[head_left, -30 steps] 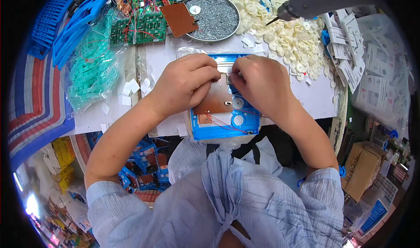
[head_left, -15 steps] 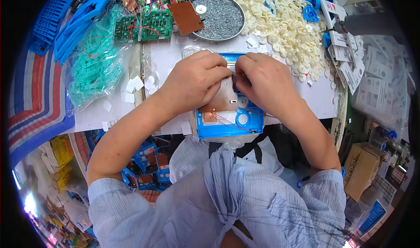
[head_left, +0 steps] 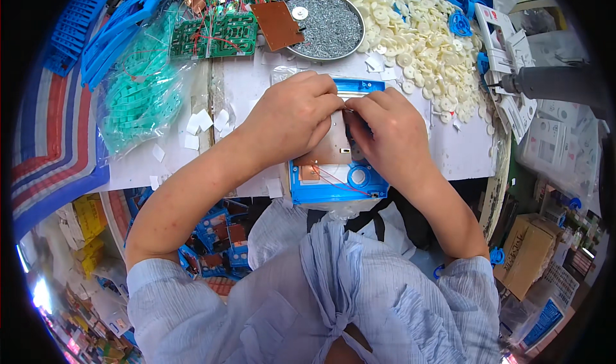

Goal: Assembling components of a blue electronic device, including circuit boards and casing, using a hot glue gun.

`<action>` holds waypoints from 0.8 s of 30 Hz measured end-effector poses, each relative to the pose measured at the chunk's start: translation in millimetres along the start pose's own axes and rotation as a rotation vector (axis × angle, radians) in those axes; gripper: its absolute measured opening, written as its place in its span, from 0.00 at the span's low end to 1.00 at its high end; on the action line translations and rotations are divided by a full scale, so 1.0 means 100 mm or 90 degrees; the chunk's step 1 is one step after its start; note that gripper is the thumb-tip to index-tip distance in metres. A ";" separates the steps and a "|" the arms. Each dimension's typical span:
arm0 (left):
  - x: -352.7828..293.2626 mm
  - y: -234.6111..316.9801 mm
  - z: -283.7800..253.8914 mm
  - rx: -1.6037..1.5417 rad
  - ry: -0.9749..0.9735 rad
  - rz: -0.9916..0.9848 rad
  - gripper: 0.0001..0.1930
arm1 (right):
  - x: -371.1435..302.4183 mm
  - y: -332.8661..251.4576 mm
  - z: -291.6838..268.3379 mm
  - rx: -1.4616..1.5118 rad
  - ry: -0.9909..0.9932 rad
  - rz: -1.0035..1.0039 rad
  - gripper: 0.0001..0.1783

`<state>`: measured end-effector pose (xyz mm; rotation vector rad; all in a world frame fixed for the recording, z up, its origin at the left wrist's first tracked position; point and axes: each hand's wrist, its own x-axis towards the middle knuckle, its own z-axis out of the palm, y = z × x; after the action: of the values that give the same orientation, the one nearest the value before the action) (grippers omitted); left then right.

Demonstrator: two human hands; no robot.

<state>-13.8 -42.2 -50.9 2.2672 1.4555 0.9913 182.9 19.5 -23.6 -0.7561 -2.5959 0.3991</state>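
A blue plastic casing (head_left: pixel 303 193) lies at the table's near edge, under both hands. Inside it sits a brown circuit board (head_left: pixel 328 144) with a small slide switch; thin red wires run from it across the casing's near part. My left hand (head_left: pixel 292 117) is closed on the board's left side, thumb and fingers bent over it. My right hand (head_left: pixel 393 133) pinches at the board's upper right edge, its fingertips close to the left ones. Whatever is between those right fingertips is too small to make out. The hands hide much of the casing's middle.
Behind the casing stands a round metal tray (head_left: pixel 361 18) of small screws, with a brown board (head_left: pixel 276 25) overlapping its rim. Cream plastic discs (head_left: pixel 420 56) are heaped right of it. Green circuit boards (head_left: pixel 215 35) and a bag of teal parts (head_left: pixel 138 107) lie left.
My right hand has shifted slightly downward and in toward the left, now covering a white disc in the casing. My left hand stays on the board. The view has shifted a little.
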 end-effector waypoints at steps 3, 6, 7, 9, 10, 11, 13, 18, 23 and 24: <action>0.00 -0.01 0.01 -0.006 0.004 -0.003 0.11 | -0.02 -0.01 0.01 -0.003 -0.005 0.012 0.02; 0.00 -0.01 0.02 -0.009 0.010 -0.009 0.10 | -0.02 -0.02 0.00 0.002 -0.009 0.004 0.02; 0.00 -0.01 0.03 -0.009 0.012 -0.012 0.10 | -0.02 -0.02 0.00 0.005 -0.010 -0.002 0.02; 0.00 -0.01 0.03 -0.009 0.016 -0.008 0.10 | -0.04 -0.03 0.00 0.001 -0.006 -0.014 0.02; 0.00 0.00 0.02 -0.010 0.018 -0.006 0.10 | -0.06 -0.04 -0.01 -0.001 -0.004 -0.020 0.03; 0.00 0.00 0.02 -0.008 0.016 -0.009 0.09 | -0.07 -0.05 -0.01 0.005 -0.008 -0.044 0.04; 0.00 0.01 0.02 -0.005 0.013 -0.014 0.09 | -0.12 -0.08 -0.03 0.016 -0.015 -0.092 0.06; -0.02 0.00 0.04 -0.015 0.021 -0.007 0.11 | -0.22 -0.12 -0.19 0.000 -0.115 -0.116 0.18; -0.01 -0.02 0.01 0.038 -0.057 0.046 0.14 | -0.35 -0.17 -0.31 -0.046 -0.155 -0.126 0.27; 0.00 -0.02 0.00 0.047 -0.068 0.053 0.14 | -0.38 -0.17 -0.32 -0.028 -0.143 -0.116 0.28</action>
<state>-15.9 -41.2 -52.0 2.4110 1.3866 0.8364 218.8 -10.9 -0.4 -0.5064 -2.8633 0.3918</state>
